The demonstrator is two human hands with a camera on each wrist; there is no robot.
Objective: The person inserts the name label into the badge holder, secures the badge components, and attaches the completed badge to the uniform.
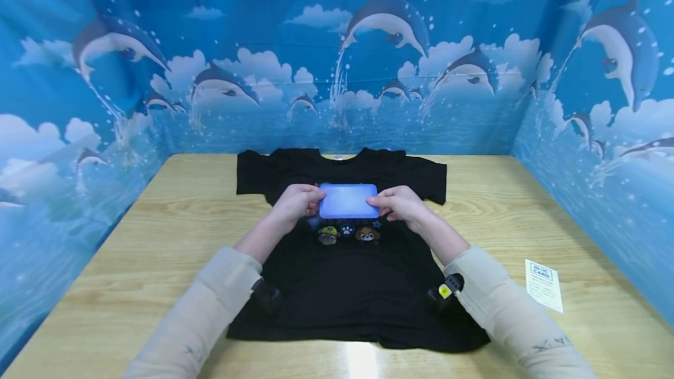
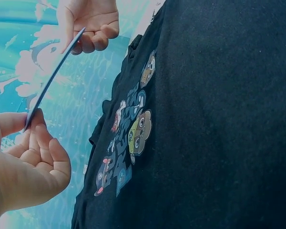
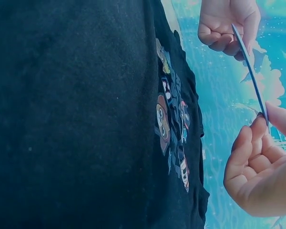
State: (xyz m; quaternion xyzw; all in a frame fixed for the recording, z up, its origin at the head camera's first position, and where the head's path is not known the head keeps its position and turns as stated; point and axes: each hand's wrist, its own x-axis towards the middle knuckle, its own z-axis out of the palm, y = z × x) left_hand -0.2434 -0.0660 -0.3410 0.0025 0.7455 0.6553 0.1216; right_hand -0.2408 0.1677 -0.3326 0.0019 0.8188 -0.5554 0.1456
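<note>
Between my two hands is a thin, flat blue rectangle [image 1: 348, 201] with rounded corners, its exact kind unclear. My left hand [image 1: 298, 204] pinches its left end between thumb and fingers, and my right hand [image 1: 401, 204] pinches its right end the same way. Seen edge-on in the left wrist view, the blue rectangle [image 2: 55, 74] is very thin and held above the cloth. A black T-shirt [image 1: 353, 291] lies spread out below, neck at the far side, with a cartoon dog print [image 1: 347, 234] on its chest, partly hidden by the rectangle.
The T-shirt lies on a light wooden table [image 1: 174, 215]. A small white printed card [image 1: 544, 285] rests on the table at the right. Blue curtains with dolphins [image 1: 389, 22] enclose the back and both sides.
</note>
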